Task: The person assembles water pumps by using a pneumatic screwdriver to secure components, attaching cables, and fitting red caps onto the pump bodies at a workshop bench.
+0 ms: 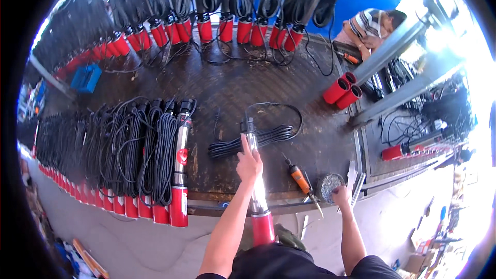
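Observation:
A long submersible pump (260, 196), silver with a red lower end, lies over the bench's front edge with its red end close to my body. My left hand (249, 164) is closed around its upper part, the index finger stretched along the tube. Beyond that hand, a bundled black cable (274, 135) loops from the pump's black top. My right hand (341, 196) dips its bunched fingertips into a round dish (330, 181) of small metal pieces. What those fingers hold is too small to make out. Left of the dish lies an orange electric screwdriver (299, 179).
Finished-looking pumps (179, 175) with coiled cables line the bench's left side; another row (226, 30) stands along the back. A blue bin (86, 78) sits back left, several red cylinders (336, 91) at right. Metal posts (395, 46) rise near a seated co-worker (368, 28).

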